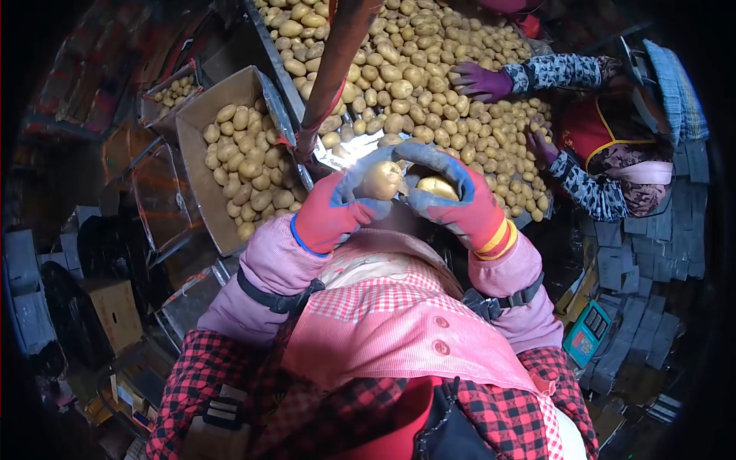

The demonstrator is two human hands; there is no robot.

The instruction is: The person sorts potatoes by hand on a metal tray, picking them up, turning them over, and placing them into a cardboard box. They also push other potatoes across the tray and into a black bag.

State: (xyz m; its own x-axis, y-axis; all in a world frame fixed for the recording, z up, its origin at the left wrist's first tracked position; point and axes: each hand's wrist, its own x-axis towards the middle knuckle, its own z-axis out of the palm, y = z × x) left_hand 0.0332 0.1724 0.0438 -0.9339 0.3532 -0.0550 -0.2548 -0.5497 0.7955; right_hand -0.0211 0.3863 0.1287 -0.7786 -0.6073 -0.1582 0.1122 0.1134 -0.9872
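Note:
In a red and grey glove, my left hand (341,203) is closed around a pale potato (382,180) in front of my chest. My right hand (454,192), gloved the same way with a yellow cuff, curls around a second potato (437,187). The two hands are close together, fingertips nearly meeting. Just beyond them lies a sorting table (274,47) heaped with loose potatoes (429,77). Part of each held potato is hidden by the gloves.
A slanting rusty pole (335,73) rises left of my hands. A cardboard box (201,184) of potatoes stands at the left, a smaller one (175,96) behind it. At the right, a co-worker's purple glove (481,81) touches the potatoes. A teal scale (587,333) sits lower right.

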